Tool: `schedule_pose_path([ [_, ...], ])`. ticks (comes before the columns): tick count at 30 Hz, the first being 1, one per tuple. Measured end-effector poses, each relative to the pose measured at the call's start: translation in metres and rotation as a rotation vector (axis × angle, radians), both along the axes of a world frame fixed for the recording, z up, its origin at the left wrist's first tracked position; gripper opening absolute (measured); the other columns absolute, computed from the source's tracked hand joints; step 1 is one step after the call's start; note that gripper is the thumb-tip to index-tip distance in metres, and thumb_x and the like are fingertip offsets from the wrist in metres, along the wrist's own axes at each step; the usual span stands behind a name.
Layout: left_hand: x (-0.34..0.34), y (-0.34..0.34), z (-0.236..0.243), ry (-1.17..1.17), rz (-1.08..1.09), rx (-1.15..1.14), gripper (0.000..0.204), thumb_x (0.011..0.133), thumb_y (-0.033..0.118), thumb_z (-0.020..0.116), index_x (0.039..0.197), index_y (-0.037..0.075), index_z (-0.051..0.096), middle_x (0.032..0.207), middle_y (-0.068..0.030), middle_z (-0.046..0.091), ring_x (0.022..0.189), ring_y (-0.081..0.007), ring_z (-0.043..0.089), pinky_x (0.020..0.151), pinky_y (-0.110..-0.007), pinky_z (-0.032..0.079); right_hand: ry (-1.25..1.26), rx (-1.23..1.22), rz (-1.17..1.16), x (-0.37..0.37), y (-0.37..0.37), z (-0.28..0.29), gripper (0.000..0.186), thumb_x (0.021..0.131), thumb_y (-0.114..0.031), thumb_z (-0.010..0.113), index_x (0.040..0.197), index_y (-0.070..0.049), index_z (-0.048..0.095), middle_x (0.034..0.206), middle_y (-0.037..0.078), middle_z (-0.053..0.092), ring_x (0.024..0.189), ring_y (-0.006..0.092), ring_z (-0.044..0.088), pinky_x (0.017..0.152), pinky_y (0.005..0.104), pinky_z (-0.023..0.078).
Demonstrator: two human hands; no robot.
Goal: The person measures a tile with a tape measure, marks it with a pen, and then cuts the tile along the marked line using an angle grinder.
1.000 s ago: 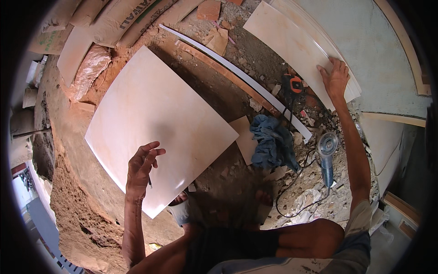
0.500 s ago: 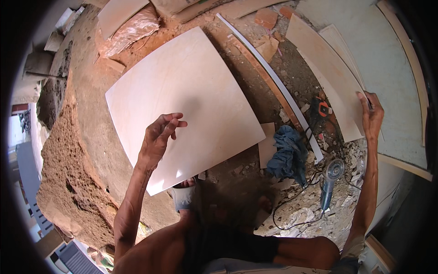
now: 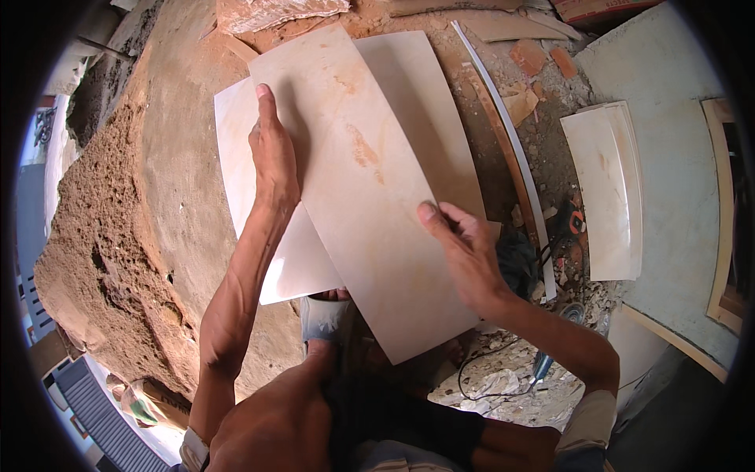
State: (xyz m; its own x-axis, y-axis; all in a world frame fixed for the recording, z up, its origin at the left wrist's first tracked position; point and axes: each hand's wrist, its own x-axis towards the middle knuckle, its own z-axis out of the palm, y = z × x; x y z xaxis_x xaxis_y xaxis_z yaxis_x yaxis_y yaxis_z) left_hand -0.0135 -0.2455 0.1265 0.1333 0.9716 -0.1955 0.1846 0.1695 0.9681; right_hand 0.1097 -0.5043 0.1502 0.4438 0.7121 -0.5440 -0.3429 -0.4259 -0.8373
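Both my hands hold a long, rectangular beige tile piece (image 3: 354,181) with a few brownish smudges on its face. My left hand (image 3: 275,153) has its left edge, thumb on top. My right hand (image 3: 468,252) grips the right edge lower down, with the thumb over the face and the other fingers partly hidden at the edge. The piece slants across a large glossy square tile (image 3: 240,157), hiding much of its middle. My left foot in a grey sandal (image 3: 324,318) is at the square tile's near edge.
Several cut tile pieces (image 3: 602,197) lean against the pale wall on the right. A white strip (image 3: 503,118) and a wooden strip (image 3: 507,157) lie on rubble. Nearby are an orange-and-black tool (image 3: 576,223), a dark blue cloth (image 3: 517,263) and a corded angle grinder (image 3: 543,366).
My right hand has brought the tile piece from the right wall to above the square tile. My left hand, empty before, has risen and closed on its left edge. The view has shifted.
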Motion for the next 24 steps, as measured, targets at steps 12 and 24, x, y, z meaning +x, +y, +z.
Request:
schedule_pose_path([
  [12,-0.023,0.089,-0.057,0.142,-0.013,0.123,0.077,0.106,0.063,0.068,0.11,-0.014,0.071,0.091,-0.0051,0.063,0.091,-0.0134,0.054,0.094,-0.03,0.049,-0.23,0.026,0.212,-0.032,0.07,-0.099,0.049,0.109,-0.04,0.069,0.111,0.008,0.069,0.076,0.007,0.061,0.075,0.0136,0.053,0.069,0.036,0.048],
  [24,-0.033,0.106,-0.092,0.146,-0.05,0.097,0.079,0.105,0.062,0.07,0.119,-0.016,0.072,0.094,-0.0069,0.065,0.092,-0.0133,0.054,0.101,-0.028,0.048,-0.871,0.197,0.506,0.019,0.052,-0.09,0.029,0.097,-0.018,0.084,0.116,0.001,0.072,0.109,0.009,0.069,0.089,0.0219,0.065,0.075,0.0337,0.055],
])
